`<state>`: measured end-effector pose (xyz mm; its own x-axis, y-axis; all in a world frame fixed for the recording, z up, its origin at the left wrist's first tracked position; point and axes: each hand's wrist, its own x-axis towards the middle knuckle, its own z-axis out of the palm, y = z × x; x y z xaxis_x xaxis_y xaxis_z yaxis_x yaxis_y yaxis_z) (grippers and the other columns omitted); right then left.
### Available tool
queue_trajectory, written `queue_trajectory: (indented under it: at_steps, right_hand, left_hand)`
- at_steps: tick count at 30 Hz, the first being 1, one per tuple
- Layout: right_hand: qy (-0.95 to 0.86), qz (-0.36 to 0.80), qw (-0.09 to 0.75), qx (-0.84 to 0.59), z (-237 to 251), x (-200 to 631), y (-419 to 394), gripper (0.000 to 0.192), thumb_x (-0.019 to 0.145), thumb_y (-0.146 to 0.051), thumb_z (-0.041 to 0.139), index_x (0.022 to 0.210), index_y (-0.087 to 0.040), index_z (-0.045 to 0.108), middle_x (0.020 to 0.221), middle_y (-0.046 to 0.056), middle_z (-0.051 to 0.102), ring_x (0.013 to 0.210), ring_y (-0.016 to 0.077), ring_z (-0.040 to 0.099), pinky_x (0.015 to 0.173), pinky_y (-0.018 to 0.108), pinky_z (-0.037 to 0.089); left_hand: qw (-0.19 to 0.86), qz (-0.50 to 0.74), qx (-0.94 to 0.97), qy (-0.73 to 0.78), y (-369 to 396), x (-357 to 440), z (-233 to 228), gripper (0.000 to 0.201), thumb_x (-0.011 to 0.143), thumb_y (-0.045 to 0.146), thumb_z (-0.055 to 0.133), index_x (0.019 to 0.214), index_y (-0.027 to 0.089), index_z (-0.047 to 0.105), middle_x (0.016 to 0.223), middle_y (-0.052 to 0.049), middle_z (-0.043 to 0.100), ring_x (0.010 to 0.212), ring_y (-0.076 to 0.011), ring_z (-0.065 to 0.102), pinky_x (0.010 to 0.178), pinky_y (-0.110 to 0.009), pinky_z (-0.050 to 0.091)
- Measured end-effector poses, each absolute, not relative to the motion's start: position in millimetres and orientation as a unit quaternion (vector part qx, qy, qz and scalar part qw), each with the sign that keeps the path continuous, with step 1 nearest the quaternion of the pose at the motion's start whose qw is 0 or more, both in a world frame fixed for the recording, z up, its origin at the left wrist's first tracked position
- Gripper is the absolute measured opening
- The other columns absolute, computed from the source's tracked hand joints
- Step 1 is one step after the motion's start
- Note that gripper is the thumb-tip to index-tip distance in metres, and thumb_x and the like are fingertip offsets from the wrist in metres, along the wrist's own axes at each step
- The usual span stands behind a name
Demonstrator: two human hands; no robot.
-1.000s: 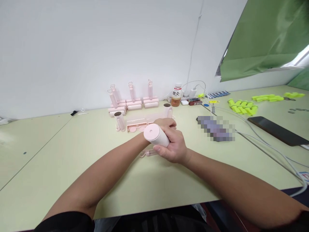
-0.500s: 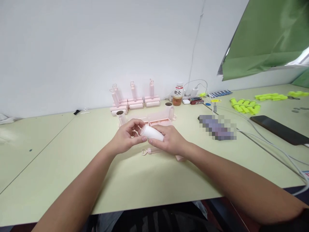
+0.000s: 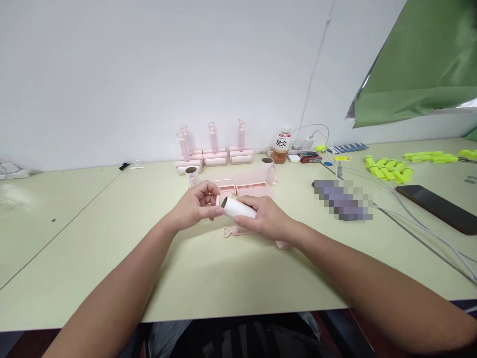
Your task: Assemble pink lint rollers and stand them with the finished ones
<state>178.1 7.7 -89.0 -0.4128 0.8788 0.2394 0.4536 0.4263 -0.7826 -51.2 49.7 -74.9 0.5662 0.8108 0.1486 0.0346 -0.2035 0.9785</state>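
Note:
My right hand (image 3: 266, 215) wraps around a white sticky lint roll (image 3: 239, 207), whose open end shows a dark cardboard core facing left. Close by that end, my left hand (image 3: 197, 206) pinches a small pink round cap (image 3: 218, 201), apart from the roll. Below the hands lies a pink handle with a heart-shaped loop (image 3: 227, 232), partly covered by my right hand. Behind them rests an open pink case (image 3: 255, 190), partly hidden. Another roll (image 3: 191, 174) stands upright on the left of the case, and one more roll (image 3: 269, 169) on its right.
Against the wall stand several pink lint rollers (image 3: 212, 141) on pink bases. To their right are a drink bottle (image 3: 282, 146), chargers and cables. Farther right lie a blurred-out object (image 3: 341, 201), a black phone (image 3: 437, 208) and several neon-yellow pieces (image 3: 389, 169).
The pink cap has come off the roll's end and is now in my left hand, exposing the cardboard core. The view has shifted slightly left.

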Motion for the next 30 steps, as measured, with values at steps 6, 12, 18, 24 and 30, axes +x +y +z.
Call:
queue_trajectory:
  at_steps: [6,12,18,24,30]
  right_hand:
    - [-0.698,0.290,0.435,-0.490,-91,183,19,0.037,0.085,-0.045,0.063,0.109,-0.016,0.070,0.087,0.004,0.070,0.071,0.0184,0.061,0.062,0.028,0.045]
    - [-0.671,0.344,0.429,-0.497,-92,182,22,0.038,0.084,-0.046,0.063,0.105,-0.015,0.069,0.079,0.002,0.065,0.062,0.0149,0.057,0.054,0.025,0.043]
    - [-0.676,0.435,0.376,-0.460,-94,179,19,0.042,0.083,-0.056,0.061,0.085,-0.015,0.065,0.065,-0.001,0.057,0.050,0.0123,0.052,0.042,0.022,0.039]
    - [-0.602,0.560,0.383,-0.421,-93,171,9,0.050,0.087,-0.066,0.053,0.079,-0.017,0.059,0.060,-0.001,0.057,0.043,0.0111,0.051,0.032,0.020,0.035]
    - [-0.523,0.591,0.429,-0.438,-88,167,5,0.054,0.093,-0.066,0.042,0.100,-0.015,0.061,0.066,0.004,0.066,0.038,0.0108,0.052,0.028,0.019,0.032]
  left_hand:
    - [0.367,0.265,0.771,0.448,50,-61,-68,0.032,0.066,0.039,0.078,0.081,0.020,0.058,0.066,0.003,0.053,0.055,-0.0117,0.048,0.049,-0.024,0.036]
    - [0.283,0.072,0.823,0.487,51,-61,-85,0.023,0.063,0.036,0.074,0.076,0.022,0.062,0.079,-0.002,0.064,0.069,-0.0208,0.058,0.056,-0.028,0.037]
    - [0.318,0.218,0.809,0.444,51,-58,-82,0.049,0.073,0.049,0.073,0.115,0.024,0.062,0.107,-0.005,0.064,0.073,-0.0167,0.057,0.064,-0.029,0.046]
    - [0.480,0.348,0.718,0.365,40,-40,-81,0.041,0.078,0.046,0.073,0.108,0.021,0.060,0.102,-0.006,0.063,0.074,-0.0151,0.060,0.053,-0.025,0.052]
    - [0.481,0.408,0.686,0.363,41,-34,-85,0.030,0.080,0.043,0.071,0.093,0.018,0.060,0.079,-0.001,0.058,0.069,-0.0133,0.060,0.050,-0.023,0.053]
